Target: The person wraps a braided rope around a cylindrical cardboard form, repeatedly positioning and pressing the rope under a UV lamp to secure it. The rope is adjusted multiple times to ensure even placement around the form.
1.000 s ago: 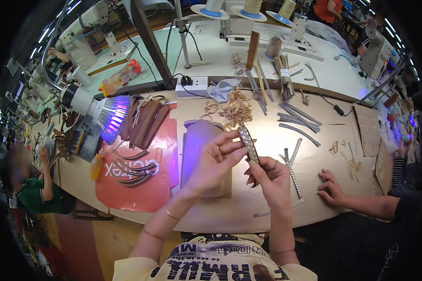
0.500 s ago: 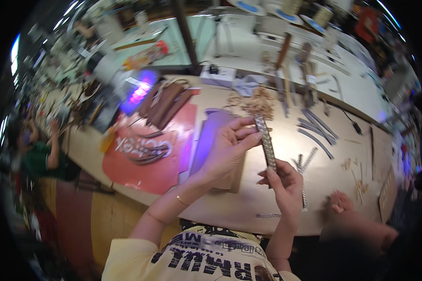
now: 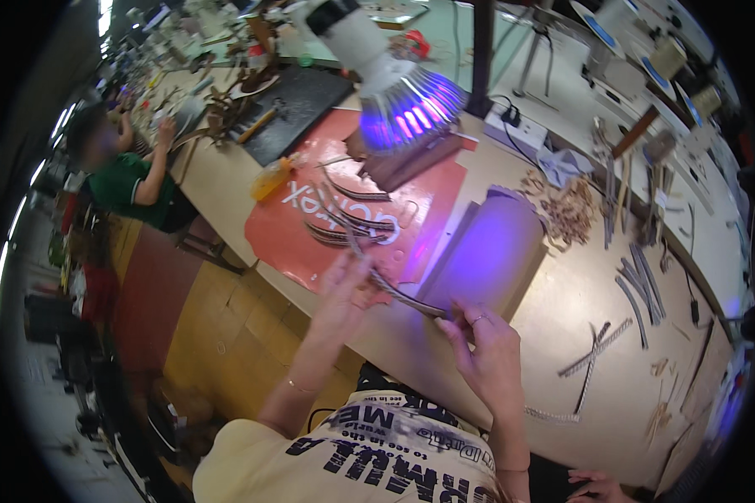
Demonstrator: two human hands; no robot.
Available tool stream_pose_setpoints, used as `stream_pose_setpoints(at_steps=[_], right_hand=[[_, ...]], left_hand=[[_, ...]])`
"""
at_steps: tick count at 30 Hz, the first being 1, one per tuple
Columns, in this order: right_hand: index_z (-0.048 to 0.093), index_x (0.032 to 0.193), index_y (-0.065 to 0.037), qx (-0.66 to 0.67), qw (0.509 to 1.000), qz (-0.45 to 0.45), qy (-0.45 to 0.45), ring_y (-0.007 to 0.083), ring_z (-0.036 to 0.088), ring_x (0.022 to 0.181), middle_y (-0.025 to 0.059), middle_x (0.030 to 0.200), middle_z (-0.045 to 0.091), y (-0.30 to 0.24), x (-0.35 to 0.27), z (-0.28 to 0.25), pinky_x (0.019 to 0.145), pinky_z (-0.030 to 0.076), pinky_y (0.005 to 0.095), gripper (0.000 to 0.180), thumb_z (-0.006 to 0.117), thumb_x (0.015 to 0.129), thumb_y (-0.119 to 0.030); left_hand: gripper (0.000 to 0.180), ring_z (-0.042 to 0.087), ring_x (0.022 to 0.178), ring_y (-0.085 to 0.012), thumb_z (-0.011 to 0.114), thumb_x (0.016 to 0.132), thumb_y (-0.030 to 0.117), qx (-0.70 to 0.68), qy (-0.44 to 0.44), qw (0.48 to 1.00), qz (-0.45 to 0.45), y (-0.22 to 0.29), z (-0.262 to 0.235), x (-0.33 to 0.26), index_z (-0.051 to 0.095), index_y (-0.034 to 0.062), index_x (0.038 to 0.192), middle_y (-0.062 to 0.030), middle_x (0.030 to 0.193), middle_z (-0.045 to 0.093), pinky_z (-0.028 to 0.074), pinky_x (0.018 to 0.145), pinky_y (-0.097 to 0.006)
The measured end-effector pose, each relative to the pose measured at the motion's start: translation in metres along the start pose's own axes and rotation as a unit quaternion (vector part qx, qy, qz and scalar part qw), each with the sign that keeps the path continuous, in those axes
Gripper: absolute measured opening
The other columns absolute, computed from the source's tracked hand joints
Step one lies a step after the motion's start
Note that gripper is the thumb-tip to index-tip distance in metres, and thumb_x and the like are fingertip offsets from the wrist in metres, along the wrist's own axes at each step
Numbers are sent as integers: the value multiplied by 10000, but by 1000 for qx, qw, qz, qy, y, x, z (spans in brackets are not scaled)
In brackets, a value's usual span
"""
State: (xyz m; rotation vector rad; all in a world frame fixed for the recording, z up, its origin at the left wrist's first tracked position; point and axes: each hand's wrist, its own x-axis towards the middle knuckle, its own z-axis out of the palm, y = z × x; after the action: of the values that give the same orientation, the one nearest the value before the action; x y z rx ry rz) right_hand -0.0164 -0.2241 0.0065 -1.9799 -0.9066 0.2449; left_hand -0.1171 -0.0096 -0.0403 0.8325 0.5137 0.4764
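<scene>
Purple light spills from the lamp (image 3: 403, 96) over the bench (image 3: 512, 335) as the person works a long, thin curved strip (image 3: 386, 281) between both hands. The right hand (image 3: 486, 352) has its grip pinched tight on the strip's near end, fingertips closed around it just at the corner of the pale flat board (image 3: 486, 251). The left hand (image 3: 348, 289) sits at the middle of the strip, fingers spread loosely against it; whether it really clamps it is hard to tell. The strip's long axis runs from the right hand up and away to the left, its far tip reaching out over the red mat (image 3: 310, 235), where more curved pieces lie. The bench's front edge runs close under both hands, so there is little room toward the body. Open bench lies to the right, with crossed strips (image 3: 596, 356) well apart. Another person in a green top (image 3: 130, 180) works farther along the bench, to the left.
</scene>
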Motion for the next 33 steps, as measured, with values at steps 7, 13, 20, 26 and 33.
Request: stream_pose_setpoints(at_steps=[7,13,20,26,33], right_hand=[[703,1072,-64,348,926,-149,15,224,629,614,129,800,677,-14,-60,-87,555,488,325,306,784,779,-100],[657,1222,-336,420,844,-332,24,117,570,595,43,810,635,-40,-94,-117,473,331,260,287,661,941,-276],[701,997,-121,373,856,-357,-38,178,612,601,77,790,661,-26,-111,-129,515,423,276,172,695,907,-268],[689,973,-17,221,945,104,216,252,649,745,99,850,660,7,-158,-125,654,494,331,161,691,865,-136],[642,1140,-146,-247,875,335,248,268,618,951,125,1173,584,109,-163,-115,800,504,395,290,645,856,-85]], left_hand=[[318,632,1010,-193,545,988,79,37,66,993,90,22,-120,52,488,-17,1286,-107,1095,626,531,933,-339],[406,617,1031,-241,583,970,106,181,195,954,136,10,-176,98,453,-78,1308,-161,1163,604,510,932,-344],[804,316,1346,-356,746,853,352,549,398,695,240,-11,-129,71,344,-35,1431,-247,1414,391,443,1008,-462],[680,126,1443,-361,695,908,320,580,281,687,335,-8,-54,41,374,32,1433,-241,1509,248,257,1135,-501],[570,206,1426,-358,668,931,249,624,122,607,477,-33,37,26,440,-1,1389,-228,1487,297,233,1149,-488]])
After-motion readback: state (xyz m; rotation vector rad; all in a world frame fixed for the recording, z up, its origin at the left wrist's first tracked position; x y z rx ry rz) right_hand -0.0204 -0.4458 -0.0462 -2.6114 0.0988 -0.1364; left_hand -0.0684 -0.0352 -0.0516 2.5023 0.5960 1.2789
